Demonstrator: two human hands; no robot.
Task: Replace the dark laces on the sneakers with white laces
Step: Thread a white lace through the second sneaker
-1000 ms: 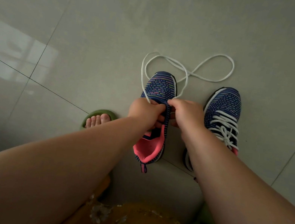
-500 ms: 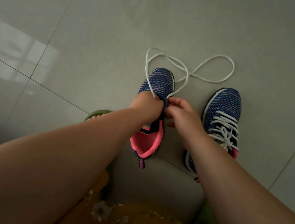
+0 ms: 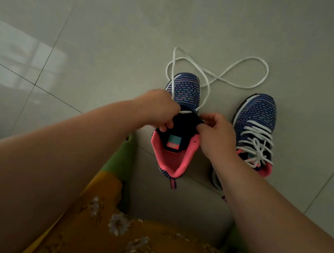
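Head view showed you bent over two sneakers on the tiled floor [image 3: 112, 27], with the right sneaker [image 3: 258, 124] already threaded in white and tied in a bow. The left sneaker [image 3: 181, 124] was the one in hand: a white lace [image 3: 225, 78] crossed its lowest eyelets only, and both long ends trailed forward off the toe in loose loops on the floor.

Your left hand [image 3: 158, 109] had its fingers curled over the near-left edge of the throat, and your right hand [image 3: 216, 132] was curled at the right edge; each grip looked closed on the upper beside the dark tongue [image 3: 180, 128], though I could not tell whether either also pinched the lace.

My judgement: you were early in lacing the second shoe, spreading the throat open. The next move called for picking up one free end and feeding it through the next eyelet up, keeping the ends even.

As for containers, the shoe's pink-lined opening [image 3: 174, 163] showed only the tongue with its label; nothing else lay inside. No dark laces were visible.
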